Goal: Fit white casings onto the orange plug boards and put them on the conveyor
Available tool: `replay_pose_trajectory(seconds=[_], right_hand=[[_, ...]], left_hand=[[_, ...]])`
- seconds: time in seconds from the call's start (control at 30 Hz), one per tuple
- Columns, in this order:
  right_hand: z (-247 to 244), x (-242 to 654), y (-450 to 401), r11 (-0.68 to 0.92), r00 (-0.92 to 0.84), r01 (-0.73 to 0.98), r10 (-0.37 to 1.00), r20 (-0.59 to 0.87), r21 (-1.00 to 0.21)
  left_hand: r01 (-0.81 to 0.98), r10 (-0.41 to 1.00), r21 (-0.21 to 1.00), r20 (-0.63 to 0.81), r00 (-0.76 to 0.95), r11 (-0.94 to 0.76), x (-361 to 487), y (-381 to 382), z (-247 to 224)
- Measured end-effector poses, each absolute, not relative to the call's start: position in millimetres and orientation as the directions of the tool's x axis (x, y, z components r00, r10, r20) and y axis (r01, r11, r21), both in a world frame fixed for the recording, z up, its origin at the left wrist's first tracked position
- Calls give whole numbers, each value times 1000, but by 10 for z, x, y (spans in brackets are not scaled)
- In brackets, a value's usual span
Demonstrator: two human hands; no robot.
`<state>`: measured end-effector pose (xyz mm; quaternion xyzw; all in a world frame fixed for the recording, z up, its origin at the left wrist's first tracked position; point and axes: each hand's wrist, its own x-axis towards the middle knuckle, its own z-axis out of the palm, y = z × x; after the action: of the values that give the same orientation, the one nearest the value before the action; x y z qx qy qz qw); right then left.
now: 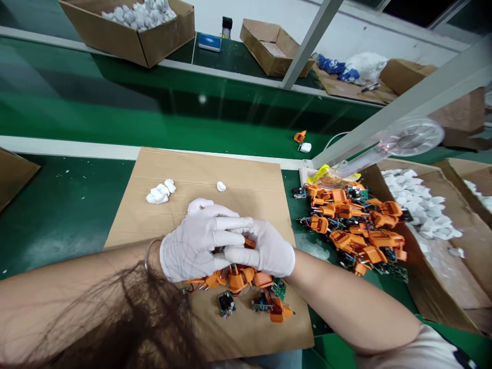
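Both hands wear white gloves and meet over the cardboard sheet (253, 177). My left hand (205, 240) is closed, its fingers bent over an orange part (249, 243) that shows only in slivers between the gloves. My right hand (263, 251) closes round the same spot from the right, fingers overlapping the left ones. Just below them lie orange plug housings (236, 279) with pins and wires. Two green circuit boards sit lower, one alone (226, 304) and one beside an orange housing (280, 310). White pieces (161, 191) and a single white piece (221, 186) lie beyond the hands.
A heap of orange housings with boards (353, 225) is on the right, beside a carton of white pieces (463, 271). A clear fan (415, 137) stands near a metal post. Cartons (165, 43) rest on the upper shelf. Long hair hangs across the lower left.
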<state>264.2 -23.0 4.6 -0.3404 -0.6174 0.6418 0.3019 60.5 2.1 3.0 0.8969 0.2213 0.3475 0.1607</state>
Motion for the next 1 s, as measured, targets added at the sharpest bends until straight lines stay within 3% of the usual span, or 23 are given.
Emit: replay_pose_trajectory(seconds=[0.13,0.2,0.43,0.83,1.0], right_hand=[[3,2671,-198,-391,-508,-263,833,-219,-882],[-35,2666,-189,-473,-433,-365,849,-303,-802],[-86,2599,-170,-411,-276,-456,909,-313,-790],[-90,2579,-237,-351,-146,-403,936,-320,-845],[-44,2490,-237,-361,-134,-364,932,-336,-858]], left_hand=[[322,618,534,598,510,-782,561,59,9],[348,656,558,596,464,-753,538,76,2],[352,626,524,565,537,-775,510,100,-11],[379,662,550,526,534,-744,536,33,5],[417,645,494,543,538,-763,545,38,-37]])
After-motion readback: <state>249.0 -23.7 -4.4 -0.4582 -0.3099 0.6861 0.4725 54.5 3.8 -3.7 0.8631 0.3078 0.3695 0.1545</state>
